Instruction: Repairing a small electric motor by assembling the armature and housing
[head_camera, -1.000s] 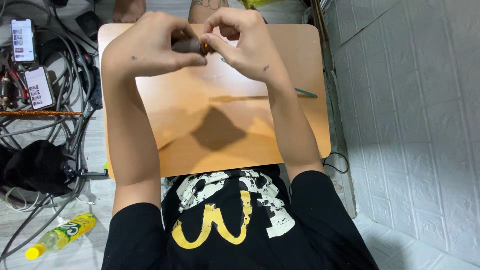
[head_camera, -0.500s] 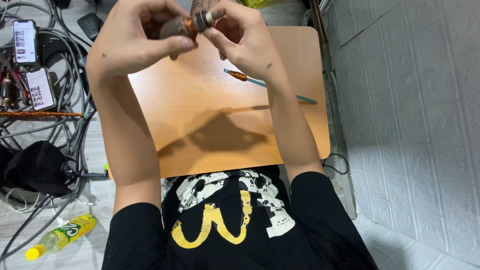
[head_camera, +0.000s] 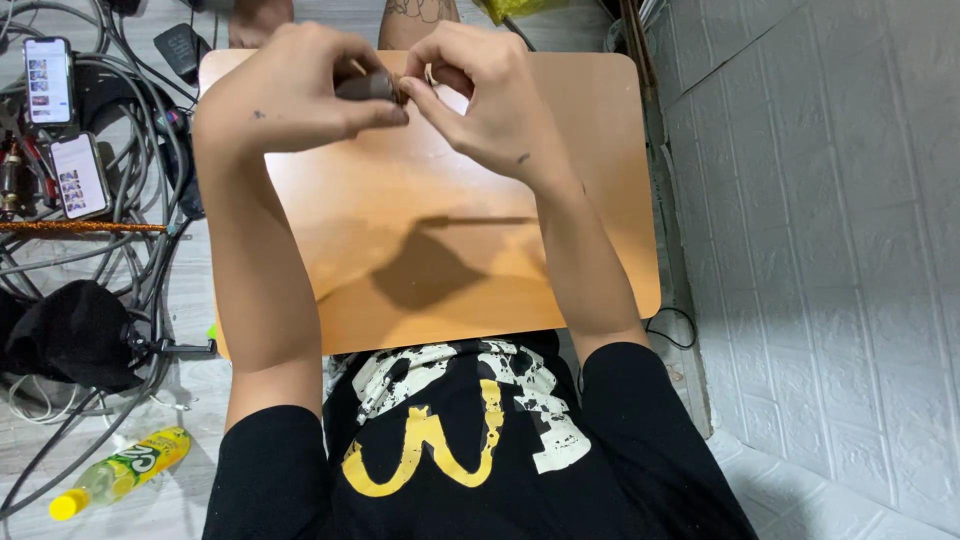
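My left hand (head_camera: 295, 95) grips a small dark cylindrical part (head_camera: 368, 86) above the far edge of the orange-brown table (head_camera: 450, 250). My right hand (head_camera: 490, 95) meets it from the right, its fingertips pinching at the end of the part. Both hands are raised off the tabletop and cast a dark shadow (head_camera: 425, 270) on it. What the right fingers pinch is too small to tell. The screwdriver seen earlier is hidden.
Two phones (head_camera: 48, 80) lie on the floor at left among a tangle of grey cables (head_camera: 130, 250). A black bag (head_camera: 70, 335) and a yellow-green bottle (head_camera: 125, 470) lie at lower left. A white brick-pattern wall (head_camera: 830, 250) runs along the right.
Both hands stayed together on the small part, dipping slightly toward the table's far edge. The screwdriver that lay on the table half a second ago is no longer visible.
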